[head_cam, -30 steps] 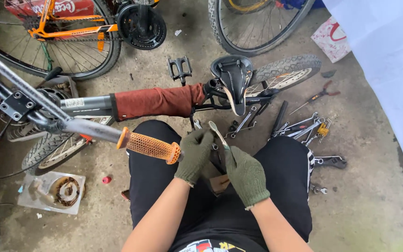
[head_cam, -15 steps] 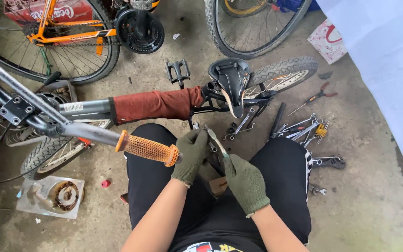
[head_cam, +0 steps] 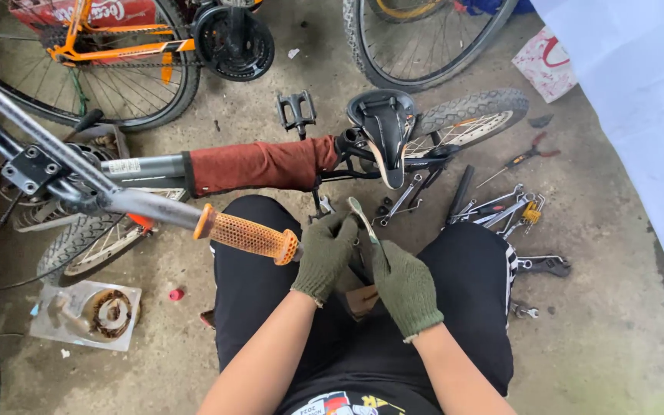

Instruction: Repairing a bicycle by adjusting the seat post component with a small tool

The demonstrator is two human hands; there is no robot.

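L hand [head_cam: 324, 257] + R hand [head_cam: 403, 286] | fingers pinch flat tool [head_cam: 363, 219]; betw. both

Both hands, the left hand [head_cam: 324, 257] and the right hand [head_cam: 405, 286], wore matt, knitted olive cloth gloves; the handlebar grip [head_cam: 247, 236] was dimpled orange rubber; the spanners [head_cam: 505, 207] were bright bare metal; the floor [head_cam: 609, 338] was rough, stained concrete.

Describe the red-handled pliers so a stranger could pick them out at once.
Start at the black bicycle saddle lying upside down on the concrete floor, then look right past the knobby tyre. The pliers lie alone there, above the heap of silver wrenches. Only they have red handles.
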